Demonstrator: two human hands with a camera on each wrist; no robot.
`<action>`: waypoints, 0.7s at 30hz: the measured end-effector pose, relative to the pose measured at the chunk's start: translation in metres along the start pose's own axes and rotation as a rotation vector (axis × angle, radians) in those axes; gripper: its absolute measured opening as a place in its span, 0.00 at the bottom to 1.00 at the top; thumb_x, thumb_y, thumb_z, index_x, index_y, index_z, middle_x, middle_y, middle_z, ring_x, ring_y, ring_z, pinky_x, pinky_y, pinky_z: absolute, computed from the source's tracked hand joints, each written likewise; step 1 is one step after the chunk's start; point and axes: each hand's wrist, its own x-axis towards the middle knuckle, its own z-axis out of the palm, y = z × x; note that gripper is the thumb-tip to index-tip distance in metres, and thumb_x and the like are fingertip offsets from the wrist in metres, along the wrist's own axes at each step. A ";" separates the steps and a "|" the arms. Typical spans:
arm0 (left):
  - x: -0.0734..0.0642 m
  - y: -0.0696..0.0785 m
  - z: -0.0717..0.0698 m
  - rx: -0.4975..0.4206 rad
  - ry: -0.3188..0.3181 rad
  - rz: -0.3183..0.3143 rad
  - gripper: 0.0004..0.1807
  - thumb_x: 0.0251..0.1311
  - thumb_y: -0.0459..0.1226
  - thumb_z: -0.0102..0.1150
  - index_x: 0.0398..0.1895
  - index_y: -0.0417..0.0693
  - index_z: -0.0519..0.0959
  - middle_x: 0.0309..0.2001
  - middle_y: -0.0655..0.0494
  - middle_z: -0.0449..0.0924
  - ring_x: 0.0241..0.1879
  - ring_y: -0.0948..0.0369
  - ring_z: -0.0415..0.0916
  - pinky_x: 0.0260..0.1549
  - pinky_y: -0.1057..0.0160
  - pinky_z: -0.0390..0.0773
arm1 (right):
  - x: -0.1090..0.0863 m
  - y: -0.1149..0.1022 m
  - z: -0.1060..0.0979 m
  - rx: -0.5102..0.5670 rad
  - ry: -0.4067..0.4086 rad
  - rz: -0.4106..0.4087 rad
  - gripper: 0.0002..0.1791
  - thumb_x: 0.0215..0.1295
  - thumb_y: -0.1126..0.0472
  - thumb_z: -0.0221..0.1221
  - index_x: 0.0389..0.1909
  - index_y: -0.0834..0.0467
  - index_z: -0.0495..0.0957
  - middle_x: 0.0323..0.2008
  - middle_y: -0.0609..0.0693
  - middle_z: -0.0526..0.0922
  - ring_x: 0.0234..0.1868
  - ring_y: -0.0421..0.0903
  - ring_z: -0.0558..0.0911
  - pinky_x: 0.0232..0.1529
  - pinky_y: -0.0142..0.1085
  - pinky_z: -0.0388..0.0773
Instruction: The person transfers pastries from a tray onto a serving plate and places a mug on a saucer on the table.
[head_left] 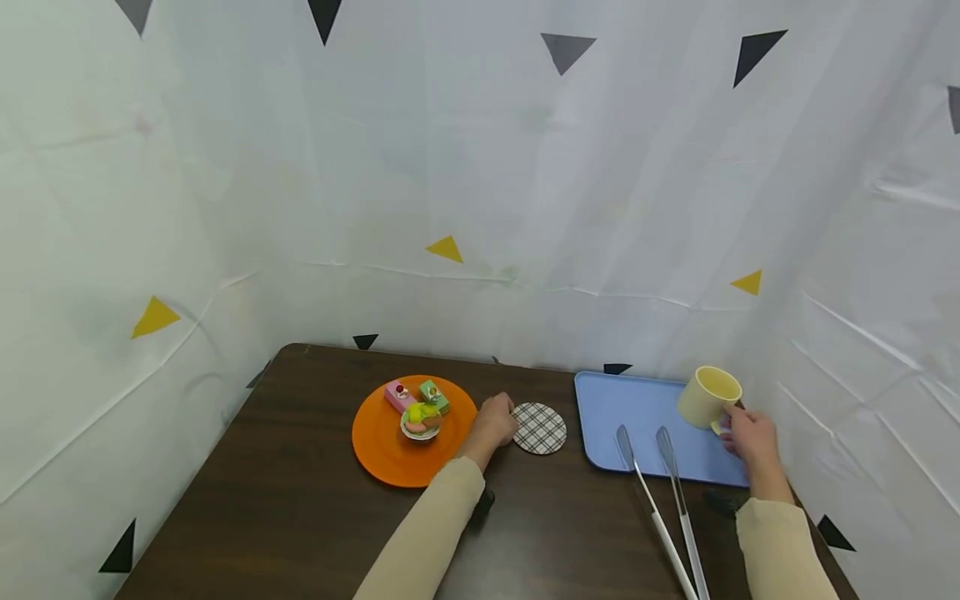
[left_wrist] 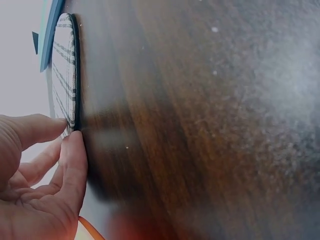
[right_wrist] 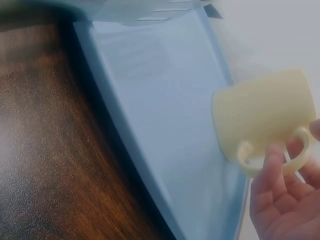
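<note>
My left hand (head_left: 492,422) is at the left edge of a round coaster (head_left: 540,428) with a black-and-white check pattern. In the left wrist view the thumb and fingers pinch the rim of the coaster (left_wrist: 66,70), which lies almost flat at the tabletop. Over on the right, my right hand (head_left: 752,437) grips a pale yellow mug (head_left: 696,406) by its handle. Fingers pass through the handle in the right wrist view, and the mug (right_wrist: 265,107) stands upright with its base at the blue tray (right_wrist: 150,100).
An orange plate (head_left: 378,442) left of the coaster bears pink and green toy cakes and a small filled cup (head_left: 420,429). Long tongs (head_left: 671,500) lean over the front rim of the blue tray (head_left: 600,400). White curtains (head_left: 480,167) hang behind the dark wooden table (head_left: 300,483).
</note>
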 end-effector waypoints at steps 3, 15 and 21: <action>-0.002 0.001 0.001 -0.003 0.004 0.002 0.14 0.74 0.30 0.60 0.59 0.41 0.78 0.61 0.43 0.79 0.52 0.52 0.77 0.51 0.54 0.82 | 0.000 0.003 0.000 0.027 -0.008 0.007 0.32 0.84 0.45 0.45 0.61 0.74 0.73 0.36 0.45 0.82 0.32 0.37 0.81 0.35 0.32 0.86; -0.003 0.005 0.008 0.021 0.003 -0.017 0.17 0.75 0.28 0.57 0.63 0.37 0.78 0.66 0.39 0.76 0.62 0.49 0.76 0.58 0.51 0.80 | -0.001 0.007 0.006 0.103 -0.016 0.037 0.27 0.86 0.49 0.44 0.54 0.72 0.73 0.34 0.47 0.76 0.30 0.38 0.78 0.35 0.32 0.87; 0.002 0.006 0.009 0.039 0.035 -0.020 0.11 0.74 0.27 0.57 0.55 0.37 0.82 0.63 0.39 0.78 0.57 0.50 0.77 0.54 0.52 0.81 | 0.000 0.007 0.011 0.153 -0.042 0.023 0.27 0.86 0.47 0.42 0.53 0.70 0.71 0.31 0.45 0.75 0.30 0.37 0.78 0.36 0.30 0.87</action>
